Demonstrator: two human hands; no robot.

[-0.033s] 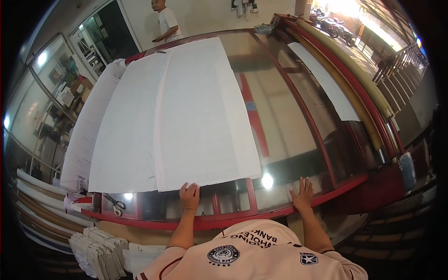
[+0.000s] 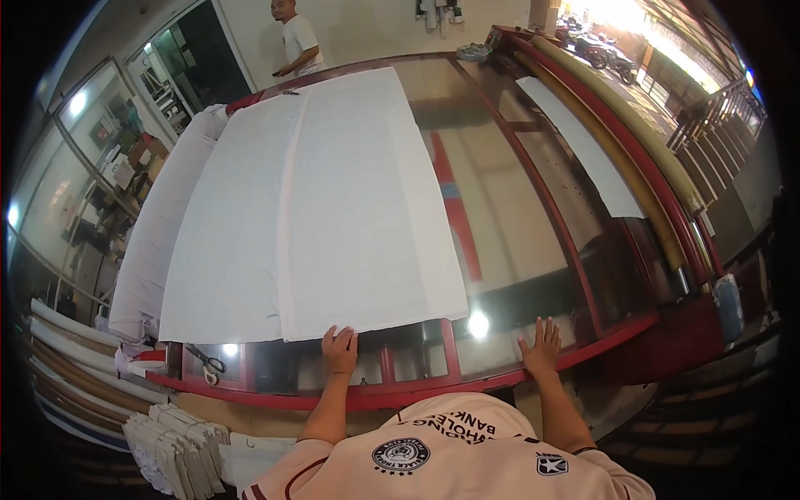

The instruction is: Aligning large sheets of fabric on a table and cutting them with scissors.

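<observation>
White cloth [image 2: 358,200] lies spread over the left half of a glass-topped table [image 2: 517,225] with a red frame. A raised seam or fold runs down the cloth from far to near. My left hand [image 2: 340,352] rests at the cloth's near edge, fingers stretched and fingertips touching it. To the right, my right hand [image 2: 542,347] lies flat on the glass with fingers spread, apart from the cloth; it holds nothing. Dark-handled scissors [image 2: 215,365] lie at the table's near left corner. A small dark tool [image 2: 289,92] sits on the cloth's far edge.
A thick white fabric roll [image 2: 158,250] runs along the table's left side. Long rolls [image 2: 612,142] line the right side, beside a white strip [image 2: 583,150]. Stacked white cloth [image 2: 179,450] stands below the near left edge. Another person [image 2: 300,42] stands beyond the far edge.
</observation>
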